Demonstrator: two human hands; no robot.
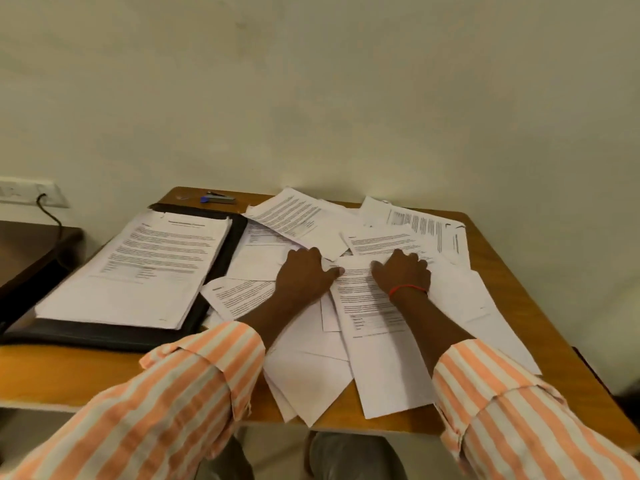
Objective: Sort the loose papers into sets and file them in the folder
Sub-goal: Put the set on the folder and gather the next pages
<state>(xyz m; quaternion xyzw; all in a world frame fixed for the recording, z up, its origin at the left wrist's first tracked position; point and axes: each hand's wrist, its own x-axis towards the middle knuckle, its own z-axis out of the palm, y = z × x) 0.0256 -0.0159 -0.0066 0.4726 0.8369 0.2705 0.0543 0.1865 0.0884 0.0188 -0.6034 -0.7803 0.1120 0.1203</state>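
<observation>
Two striped sleeves (194, 393) reach in from the near edge over the bench (69, 368). The closest of the loose papers (311, 386) hang their corners past that edge.

Further in, the left grip (304, 275) lies flat and open on the heap, fingers spread and thumb pointing at a printed sheet (367, 306), holding nothing. The right grip (401, 271), with a red thread (407, 289) at the wrist, rests on the far end of that same sheet with its fingers bent. I cannot tell whether they pinch the edge or only press on it.

I judge the step in hand to be sorting: one page is being picked out of the heap, and filing has only partly been done. The next move calls for sliding or lifting that sheet free while the left grip pins its neighbours. Other pages cross under it at odd angles, so a careless pull could drag several along or push the overhanging ones off the bench.

Left of the heap, the black folder (221, 258) lies open with a squared stack (145, 265) inside it. A few loose pages touch or overlap its right rim.

Beyond the grips, more sheets fan out toward the wall. A small stapler (218, 198) sits at the far edge behind the folder. On the far left are a dark side table (31, 244) and a wall socket (27, 192) with a cable (52, 216) plugged in.
</observation>
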